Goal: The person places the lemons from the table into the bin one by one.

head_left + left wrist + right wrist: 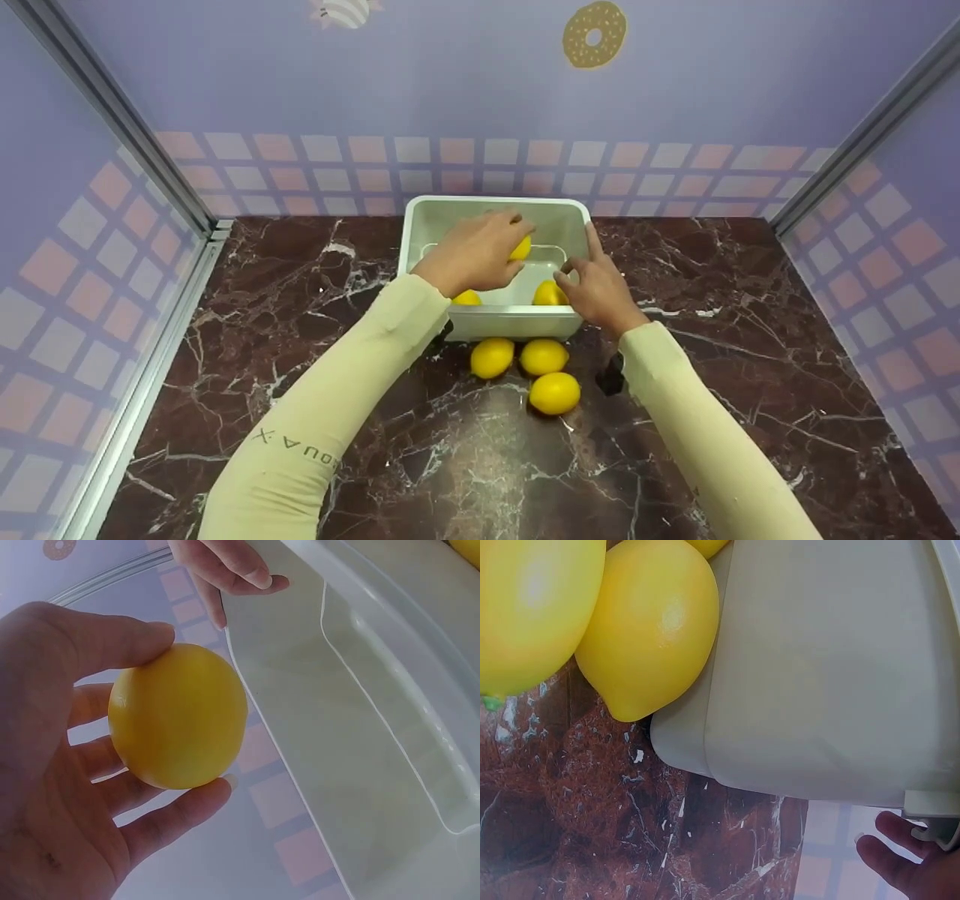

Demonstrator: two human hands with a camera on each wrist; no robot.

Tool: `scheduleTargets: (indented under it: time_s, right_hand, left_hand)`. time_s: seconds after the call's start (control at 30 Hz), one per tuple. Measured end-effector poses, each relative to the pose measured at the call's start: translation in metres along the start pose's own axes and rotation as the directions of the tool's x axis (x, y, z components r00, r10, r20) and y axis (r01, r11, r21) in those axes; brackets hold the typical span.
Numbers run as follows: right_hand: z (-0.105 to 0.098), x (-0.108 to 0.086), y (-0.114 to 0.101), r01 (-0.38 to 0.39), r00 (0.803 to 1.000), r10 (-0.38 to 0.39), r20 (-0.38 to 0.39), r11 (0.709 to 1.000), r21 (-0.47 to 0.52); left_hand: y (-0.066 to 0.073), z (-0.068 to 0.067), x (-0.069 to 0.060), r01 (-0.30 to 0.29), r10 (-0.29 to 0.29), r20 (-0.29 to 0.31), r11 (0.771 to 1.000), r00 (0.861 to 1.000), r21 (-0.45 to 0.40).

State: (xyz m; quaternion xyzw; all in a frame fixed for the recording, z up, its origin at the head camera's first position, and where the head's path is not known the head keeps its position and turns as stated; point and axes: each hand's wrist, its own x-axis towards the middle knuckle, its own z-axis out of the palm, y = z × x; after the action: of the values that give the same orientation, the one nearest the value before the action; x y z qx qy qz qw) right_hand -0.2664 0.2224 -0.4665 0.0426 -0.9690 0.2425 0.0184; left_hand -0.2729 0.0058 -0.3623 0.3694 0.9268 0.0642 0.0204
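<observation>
My left hand (pixel 476 251) is over the pale rectangular bin (pixel 514 311), holding a yellow lemon (pixel 178 716) between thumb and fingers. My right hand (pixel 600 289) grips the bin's right rim, thumb on the inner side and other fingers outside. Inside the bin, one lemon (pixel 550 294) lies near the right front corner. Another lemon (pixel 466 298) shows toward the front left, partly hidden by my left wrist. On the counter before the bin sit three more: a left lemon (pixel 492 358), a right lemon (pixel 544 357) and a nearer lemon (pixel 555 394).
The bin stands on a dark red marbled counter (pixel 360 465), close to the purple back wall (pixel 465 90) with its checked band. Side walls with metal frame strips (pixel 150 382) bound the counter at left and right.
</observation>
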Motion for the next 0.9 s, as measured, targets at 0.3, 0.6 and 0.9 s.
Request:
scheduleTargets:
  time_s: [0.3, 0.6, 0.9]
  right_hand:
    - [0.000, 0.000, 0.001, 0.007, 1.000, -0.007, -0.002, 1.000, -0.014]
    - [0.000, 0.000, 0.001, 0.015, 1.000, -0.016, -0.009, 1.000, -0.010]
    - [0.000, 0.000, 0.000, -0.009, 1.000, 0.009, 0.007, 1.000, -0.004]
  left_hand:
    - [-0.003, 0.000, 0.006, 0.016, -0.016, 0.010, 1.000, 1.000, -0.015]
    - [-0.007, 0.002, 0.011, 0.017, -0.017, 0.002, 1.000, 1.000, -0.011]
    - [-0.010, 0.004, 0.016, 0.027, -0.027, -0.003, 0.999, 1.000, -0.031]
